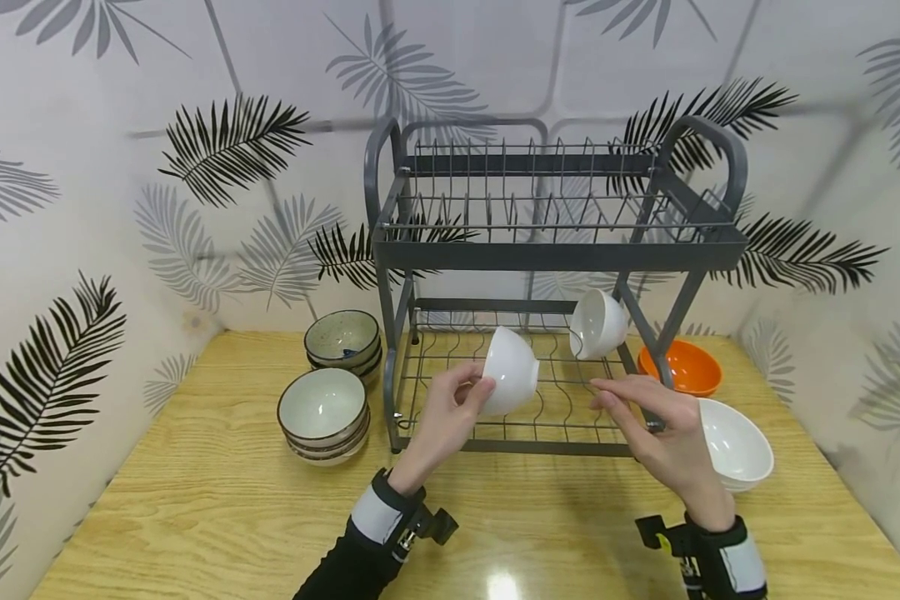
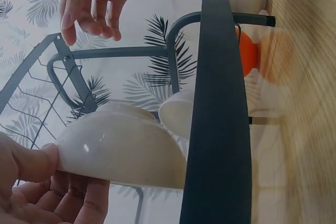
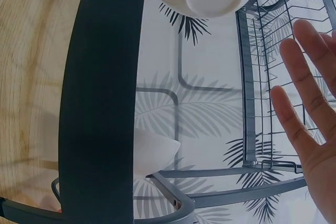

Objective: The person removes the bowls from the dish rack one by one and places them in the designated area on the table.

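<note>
My left hand [image 1: 450,408] pinches a white bowl [image 1: 510,371] at its rim, thumb on the outer side. The bowl is tipped on its side over the front of the lower rack, its foot facing right. In the left wrist view the thumb and curled fingers grip the edge of this bowl [image 2: 121,145]. My right hand [image 1: 660,425] hovers at the rack's right front with nothing in it; its fingers look spread and fairly straight in the right wrist view. A second white bowl [image 1: 598,325] stands tilted in the lower tier of the grey dish rack [image 1: 562,256], at the back right.
Left of the rack stand two stacks: brown-rimmed pale bowls [image 1: 322,408] in front, speckled greenish bowls [image 1: 342,337] behind. To the right are an orange bowl [image 1: 686,368] and white bowls [image 1: 738,446] close to my right wrist. The rack's upper tier [image 1: 525,200] overhangs the lower one.
</note>
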Available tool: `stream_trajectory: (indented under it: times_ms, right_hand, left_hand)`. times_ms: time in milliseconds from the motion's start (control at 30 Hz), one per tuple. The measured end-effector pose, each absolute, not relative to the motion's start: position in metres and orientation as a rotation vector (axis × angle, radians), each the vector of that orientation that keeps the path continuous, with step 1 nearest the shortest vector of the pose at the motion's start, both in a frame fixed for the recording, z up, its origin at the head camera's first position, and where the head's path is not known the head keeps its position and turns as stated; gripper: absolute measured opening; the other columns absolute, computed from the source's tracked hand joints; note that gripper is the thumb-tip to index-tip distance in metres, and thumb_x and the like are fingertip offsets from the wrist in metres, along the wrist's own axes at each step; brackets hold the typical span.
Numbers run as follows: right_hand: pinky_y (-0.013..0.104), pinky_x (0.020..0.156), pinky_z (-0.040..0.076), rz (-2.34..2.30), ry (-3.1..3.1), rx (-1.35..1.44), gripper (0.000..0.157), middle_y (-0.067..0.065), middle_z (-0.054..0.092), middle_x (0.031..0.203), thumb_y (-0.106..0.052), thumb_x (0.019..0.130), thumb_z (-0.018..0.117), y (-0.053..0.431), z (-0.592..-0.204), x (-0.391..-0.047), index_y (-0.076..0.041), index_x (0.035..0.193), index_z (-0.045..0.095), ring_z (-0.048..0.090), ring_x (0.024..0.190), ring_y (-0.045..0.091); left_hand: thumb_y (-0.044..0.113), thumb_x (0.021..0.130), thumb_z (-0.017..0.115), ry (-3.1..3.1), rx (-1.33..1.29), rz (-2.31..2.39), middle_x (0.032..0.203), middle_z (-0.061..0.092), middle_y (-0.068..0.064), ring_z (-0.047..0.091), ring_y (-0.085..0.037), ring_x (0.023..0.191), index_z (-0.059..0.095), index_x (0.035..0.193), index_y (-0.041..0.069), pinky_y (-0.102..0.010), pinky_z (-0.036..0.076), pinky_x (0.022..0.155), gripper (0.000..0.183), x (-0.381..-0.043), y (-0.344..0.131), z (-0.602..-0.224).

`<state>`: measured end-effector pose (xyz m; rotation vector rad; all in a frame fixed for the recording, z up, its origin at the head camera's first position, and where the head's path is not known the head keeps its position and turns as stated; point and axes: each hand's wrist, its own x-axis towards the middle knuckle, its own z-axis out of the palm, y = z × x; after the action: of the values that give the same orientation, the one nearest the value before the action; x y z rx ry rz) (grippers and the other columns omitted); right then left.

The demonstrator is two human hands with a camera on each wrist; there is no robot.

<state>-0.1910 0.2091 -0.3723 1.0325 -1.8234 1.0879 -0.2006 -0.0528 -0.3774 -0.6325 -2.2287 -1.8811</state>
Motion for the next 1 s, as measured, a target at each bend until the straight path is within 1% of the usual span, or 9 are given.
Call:
stream_trajectory:
  times_ms: [267,367,467,567,633,700,800,900,1000]
  right_hand:
    - [0.010,0.068,0.050,1.084,-1.846,1.032,0.014,0.014,0.074,0.078,0.001,0.090,0.070,0.208,-0.374,-0.191,0.009,0.101,0.075,0.066,0.078,0.000]
    - [0.011,0.066,0.048,1.077,-1.857,1.032,0.014,0.013,0.074,0.079,0.000,0.090,0.071,0.207,-0.375,-0.191,0.008,0.101,0.075,0.064,0.076,0.001]
    - [0.014,0.063,0.046,1.080,-1.862,1.035,0.014,0.013,0.075,0.082,0.001,0.089,0.072,0.206,-0.376,-0.192,0.007,0.101,0.075,0.060,0.074,0.001]
    - [0.014,0.063,0.045,1.082,-1.873,1.029,0.015,0.013,0.076,0.088,0.003,0.088,0.072,0.204,-0.374,-0.191,0.005,0.102,0.075,0.061,0.077,0.001]
    - [0.011,0.070,0.048,1.078,-1.889,1.019,0.020,0.014,0.077,0.094,0.006,0.085,0.072,0.203,-0.373,-0.190,0.004,0.104,0.075,0.064,0.086,0.000]
    - [0.009,0.083,0.051,1.076,-1.923,0.994,0.028,0.013,0.077,0.103,0.010,0.081,0.073,0.202,-0.372,-0.188,0.002,0.108,0.075,0.067,0.098,-0.001]
    - [0.013,0.102,0.049,1.084,-1.972,0.979,0.042,0.012,0.075,0.117,0.016,0.076,0.073,0.201,-0.372,-0.186,0.000,0.115,0.074,0.064,0.118,0.000]
    - [0.015,0.109,0.046,1.084,-2.015,0.991,0.051,0.012,0.070,0.128,0.018,0.074,0.073,0.199,-0.373,-0.186,0.000,0.122,0.070,0.060,0.127,0.002]
    - [0.016,0.112,0.044,1.074,-2.049,1.007,0.056,0.015,0.066,0.135,0.018,0.074,0.074,0.197,-0.373,-0.186,0.000,0.126,0.067,0.056,0.133,0.005]
  left_hand:
    - [0.008,0.101,0.058,-2.252,-0.599,-1.855,0.117,0.070,-0.023,0.072,-0.037,0.109,0.067,0.117,-0.004,-0.044,0.061,0.091,0.022,-0.191,-0.063,-0.383]
    - [0.010,0.101,0.059,-2.260,-0.605,-1.815,0.115,0.071,-0.022,0.072,-0.034,0.103,0.068,0.117,-0.003,-0.034,0.061,0.087,0.022,-0.188,-0.066,-0.384]
    - [0.010,0.100,0.060,-2.261,-0.628,-1.748,0.109,0.073,-0.020,0.071,-0.030,0.094,0.069,0.114,-0.002,-0.022,0.057,0.077,0.020,-0.186,-0.068,-0.385]
    - [0.009,0.099,0.060,-2.233,-0.690,-1.661,0.105,0.074,-0.019,0.070,-0.026,0.086,0.070,0.112,-0.002,-0.018,0.053,0.071,0.019,-0.185,-0.070,-0.386]
    - [0.007,0.099,0.060,-2.205,-0.741,-1.583,0.105,0.074,-0.019,0.069,-0.026,0.084,0.070,0.111,-0.003,-0.019,0.055,0.070,0.019,-0.185,-0.070,-0.386]
    - [0.005,0.098,0.061,-2.183,-0.785,-1.495,0.105,0.074,-0.018,0.070,-0.025,0.086,0.071,0.110,-0.002,-0.021,0.057,0.073,0.018,-0.185,-0.070,-0.385]
    - [0.003,0.095,0.063,-2.180,-0.821,-1.322,0.099,0.073,-0.015,0.069,-0.023,0.084,0.071,0.108,-0.002,-0.025,0.058,0.074,0.016,-0.183,-0.069,-0.385]
    - [0.001,0.094,0.065,-2.202,-0.828,-1.156,0.093,0.070,-0.011,0.068,-0.021,0.082,0.072,0.106,-0.001,-0.027,0.060,0.073,0.014,-0.181,-0.068,-0.384]
    - [0.001,0.093,0.066,-2.238,-0.829,-1.014,0.093,0.068,-0.009,0.070,-0.022,0.085,0.073,0.106,0.001,-0.030,0.063,0.078,0.016,-0.178,-0.066,-0.383]
